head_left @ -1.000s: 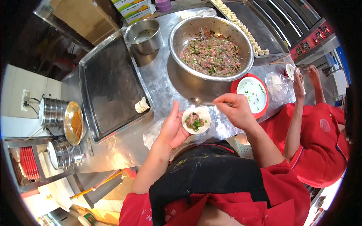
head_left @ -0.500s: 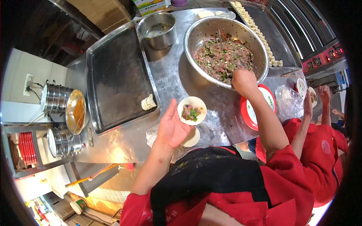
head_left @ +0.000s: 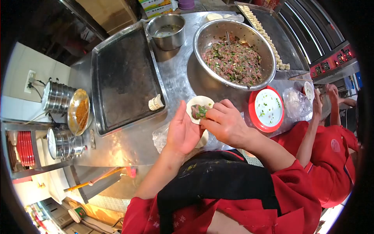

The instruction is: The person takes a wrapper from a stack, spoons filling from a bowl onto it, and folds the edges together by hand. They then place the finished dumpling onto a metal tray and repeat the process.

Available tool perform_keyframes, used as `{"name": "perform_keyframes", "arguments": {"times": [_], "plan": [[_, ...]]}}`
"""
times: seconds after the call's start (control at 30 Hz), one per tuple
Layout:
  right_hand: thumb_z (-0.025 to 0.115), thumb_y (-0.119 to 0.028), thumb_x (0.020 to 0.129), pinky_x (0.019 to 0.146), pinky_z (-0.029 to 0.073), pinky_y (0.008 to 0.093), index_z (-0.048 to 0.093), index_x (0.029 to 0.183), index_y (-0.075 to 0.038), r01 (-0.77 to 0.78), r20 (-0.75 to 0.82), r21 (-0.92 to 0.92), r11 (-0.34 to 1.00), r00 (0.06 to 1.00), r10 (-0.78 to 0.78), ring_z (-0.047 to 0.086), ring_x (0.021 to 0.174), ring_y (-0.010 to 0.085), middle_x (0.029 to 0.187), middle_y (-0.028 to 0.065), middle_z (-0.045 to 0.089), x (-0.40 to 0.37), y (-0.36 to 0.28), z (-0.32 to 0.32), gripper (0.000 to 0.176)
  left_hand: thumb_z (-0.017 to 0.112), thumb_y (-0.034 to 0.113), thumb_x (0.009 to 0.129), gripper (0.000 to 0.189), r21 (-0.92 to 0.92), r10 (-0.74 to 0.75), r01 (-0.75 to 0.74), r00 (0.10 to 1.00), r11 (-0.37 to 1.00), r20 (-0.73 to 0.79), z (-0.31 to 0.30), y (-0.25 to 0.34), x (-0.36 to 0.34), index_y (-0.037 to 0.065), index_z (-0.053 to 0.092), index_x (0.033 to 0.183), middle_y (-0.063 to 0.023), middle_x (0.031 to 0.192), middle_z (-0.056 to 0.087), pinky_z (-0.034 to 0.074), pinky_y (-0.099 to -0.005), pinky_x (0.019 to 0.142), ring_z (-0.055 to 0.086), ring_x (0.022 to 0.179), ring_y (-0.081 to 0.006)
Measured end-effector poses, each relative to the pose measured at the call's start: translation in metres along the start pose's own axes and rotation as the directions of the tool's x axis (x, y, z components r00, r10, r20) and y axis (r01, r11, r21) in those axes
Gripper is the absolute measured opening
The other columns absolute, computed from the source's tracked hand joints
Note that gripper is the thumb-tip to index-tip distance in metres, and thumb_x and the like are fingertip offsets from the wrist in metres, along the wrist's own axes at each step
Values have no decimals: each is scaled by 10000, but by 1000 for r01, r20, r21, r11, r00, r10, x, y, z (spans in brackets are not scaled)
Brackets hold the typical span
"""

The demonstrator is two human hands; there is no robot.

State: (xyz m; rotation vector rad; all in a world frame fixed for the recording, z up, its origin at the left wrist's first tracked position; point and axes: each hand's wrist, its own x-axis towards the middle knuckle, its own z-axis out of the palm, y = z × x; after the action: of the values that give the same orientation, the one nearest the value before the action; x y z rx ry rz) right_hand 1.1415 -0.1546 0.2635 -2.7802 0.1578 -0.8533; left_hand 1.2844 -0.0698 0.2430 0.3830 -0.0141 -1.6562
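Observation:
My left hand [head_left: 181, 134] is palm up, holding a round white dumpling wrapper [head_left: 206, 101] on its fingers. A lump of pink meat filling with green bits [head_left: 199, 112] sits on the wrapper. At the wrapper's right edge, my right hand [head_left: 228, 124] has its fingers curled together against the filling; whether a small tool is in them is hidden. Behind both hands stands a large steel bowl [head_left: 197, 54] of chopped meat and greens [head_left: 235, 62], with a metal handle sticking up from it. Partly covered by my hands, another wrapper [head_left: 203, 139] lies on the table.
Left of the bowl, a dark baking tray [head_left: 124, 74] carries pleated dumplings [head_left: 156, 103] at its near right corner. A steel pot [head_left: 167, 37] stands behind. A red-rimmed dish [head_left: 254, 124] and plastic bag [head_left: 297, 103] are at right, beside a co-worker in red [head_left: 331, 163].
My right hand has left the big bowl and come down to the wrapper in my left hand. The filling there looks like a larger lump now.

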Motion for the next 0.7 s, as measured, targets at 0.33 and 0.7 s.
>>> {"name": "perform_keyframes", "arguments": {"times": [0.33, 0.7], "plan": [[645, -83, 805, 573, 434, 282, 605, 817, -5, -541, 204, 548, 638, 826, 525, 553, 673, 157, 750, 81, 558, -13, -32, -12, 89, 469, 173, 965, 306, 569, 77, 88, 963, 818, -260, 3, 13, -28, 56, 464, 1248, -53, 1078, 558, 547, -342, 778, 573, 956, -139], [645, -90, 829, 602, 433, 239, 623, 826, 7, -613, 157, 538, 579, 748, 645, 541, 689, 86, 754, 49, 584, -10, -43, -29, 100, 565, 111, 917, 250, 840, 136, 48, 980, 541, -144, 21, 4, -53, -3, 604, 1137, -113, 1029, 641, 566, -310, 769, 638, 900, -184]]}}
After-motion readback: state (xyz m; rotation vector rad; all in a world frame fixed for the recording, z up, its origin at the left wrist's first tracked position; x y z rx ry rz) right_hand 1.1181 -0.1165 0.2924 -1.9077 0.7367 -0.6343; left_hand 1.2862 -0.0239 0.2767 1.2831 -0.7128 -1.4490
